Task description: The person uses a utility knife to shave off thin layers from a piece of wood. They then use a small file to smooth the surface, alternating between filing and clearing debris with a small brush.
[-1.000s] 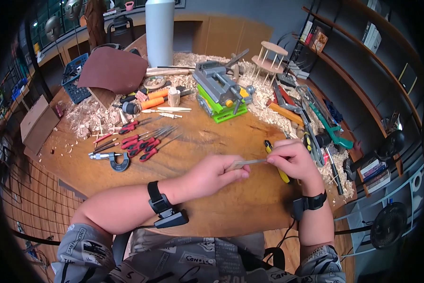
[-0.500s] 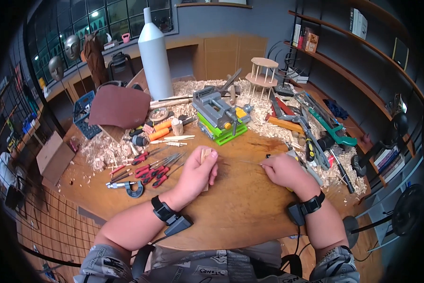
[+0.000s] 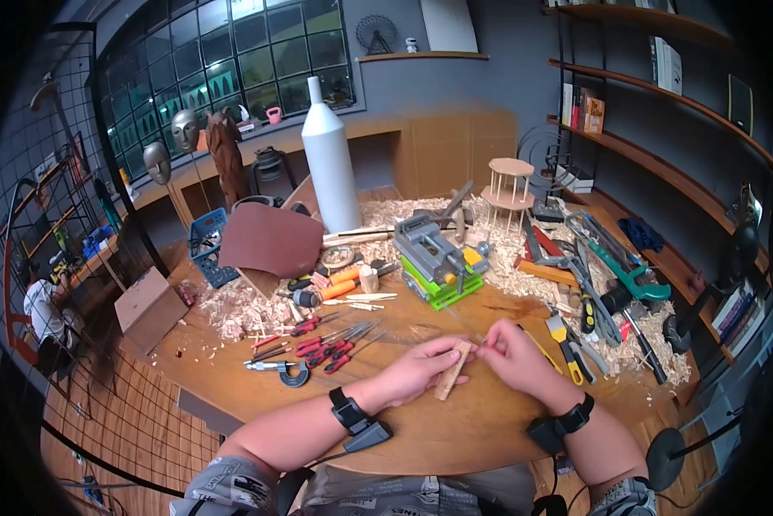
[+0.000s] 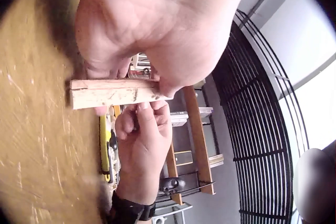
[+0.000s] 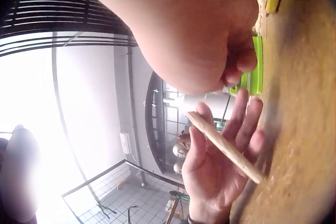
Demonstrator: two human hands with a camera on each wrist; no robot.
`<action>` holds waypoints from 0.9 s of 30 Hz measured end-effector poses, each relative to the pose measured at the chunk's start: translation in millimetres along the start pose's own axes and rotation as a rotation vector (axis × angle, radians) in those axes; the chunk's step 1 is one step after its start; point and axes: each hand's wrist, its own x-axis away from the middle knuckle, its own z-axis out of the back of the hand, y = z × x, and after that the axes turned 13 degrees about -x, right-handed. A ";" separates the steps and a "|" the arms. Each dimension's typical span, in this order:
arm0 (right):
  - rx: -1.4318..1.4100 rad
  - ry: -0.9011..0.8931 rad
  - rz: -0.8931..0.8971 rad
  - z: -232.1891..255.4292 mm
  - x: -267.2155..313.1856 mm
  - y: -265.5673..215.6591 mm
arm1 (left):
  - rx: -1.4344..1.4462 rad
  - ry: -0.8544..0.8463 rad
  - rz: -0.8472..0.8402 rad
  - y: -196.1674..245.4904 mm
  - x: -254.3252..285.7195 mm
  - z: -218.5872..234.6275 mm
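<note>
My left hand (image 3: 423,371) holds a small flat strip of light wood (image 3: 452,375), pinched under the thumb and tilted over the table. In the left wrist view the wooden strip (image 4: 107,94) shows a rough, marked edge. My right hand (image 3: 521,359) is just right of the strip's upper end, thumb and fingertips pinched together on a thin rod, mostly hidden by the fingers. In the right wrist view, the left hand (image 5: 212,174) has its thumb along the strip (image 5: 227,148), its other fingers spread behind.
A grey vise (image 3: 438,251) on a green base stands ahead. Red-handled tools (image 3: 333,347) and a micrometer (image 3: 290,373) lie to the left. A yellow-and-black scraper-like tool (image 3: 565,346) lies right, near pliers and a green-handled saw (image 3: 636,285). Wood shavings (image 3: 240,311) ring the far side.
The hands were close together, then parted, with the wood held upright at left and the rod showing at right. Now they are together again, and the head view has tilted up.
</note>
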 end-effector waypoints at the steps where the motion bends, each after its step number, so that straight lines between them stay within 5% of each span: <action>1: -0.002 -0.001 0.012 -5.6 1.1 1.3 | 0.153 0.001 -0.056 1.5 0.7 -1.7; 3: -0.348 -0.241 0.014 -17.4 3.3 2.3 | 0.175 0.010 -0.068 1.0 -1.0 4.7; 4: -0.273 -0.285 -0.026 -15.6 5.5 -8.9 | 0.008 0.067 -0.092 1.0 -0.8 9.1; 8: -0.253 -0.145 -0.107 -25.2 9.1 -29.1 | -0.171 0.192 -0.160 2.7 1.4 -2.2; 10: -0.208 -0.095 0.186 -32.4 5.5 -7.7 | -0.274 0.151 -0.271 6.5 5.4 -17.0; 11: -0.217 -0.085 0.188 -32.0 5.3 -4.4 | -0.616 0.191 -0.371 2.7 5.2 -17.4; 13: -0.135 -0.121 0.263 -26.3 3.4 -2.5 | -0.538 0.145 -0.250 5.7 8.5 -19.4; 17: -0.178 -0.124 0.119 -25.7 4.8 -2.6 | -0.505 0.107 -0.340 9.0 8.6 -14.8; 22: -0.645 -0.216 -0.099 -30.1 3.9 -9.6 | -0.453 0.294 -0.305 36.0 14.6 2.4; 27: -0.658 -0.238 -0.186 -31.6 2.2 5.9 | -0.372 0.364 -0.180 45.9 13.0 19.5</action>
